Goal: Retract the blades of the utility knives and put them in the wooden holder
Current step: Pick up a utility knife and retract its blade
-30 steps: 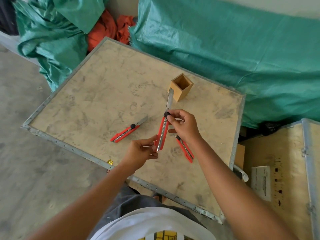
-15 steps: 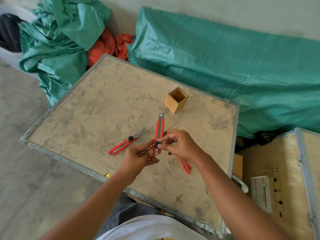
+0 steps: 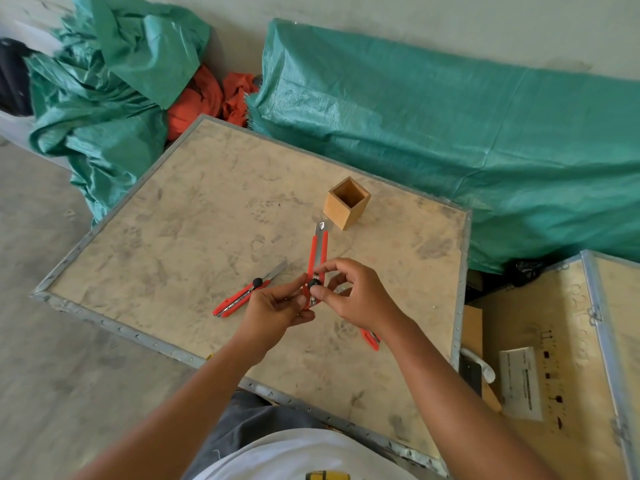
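Observation:
I hold a red utility knife (image 3: 318, 256) over the table, its tip pointing at the wooden holder (image 3: 346, 203). Only a short metal tip shows at its far end. My left hand (image 3: 277, 308) grips the knife's near end. My right hand (image 3: 356, 296) pinches the black knob on its slider. A second red knife (image 3: 247, 292) lies on the table left of my hands with its blade out. A third red knife (image 3: 370, 339) lies under my right wrist, mostly hidden. The holder is an open square box and looks empty.
The table (image 3: 194, 216) is a worn plywood board with a metal rim. Green tarp (image 3: 450, 133) is heaped behind it and at the left, with orange cloth between. A wooden crate (image 3: 554, 358) stands at the right. Bare concrete floor lies to the left.
The long blade of the held knife has slid back into the handle as my right hand drew the black knob toward me. The head camera has tilted up slightly.

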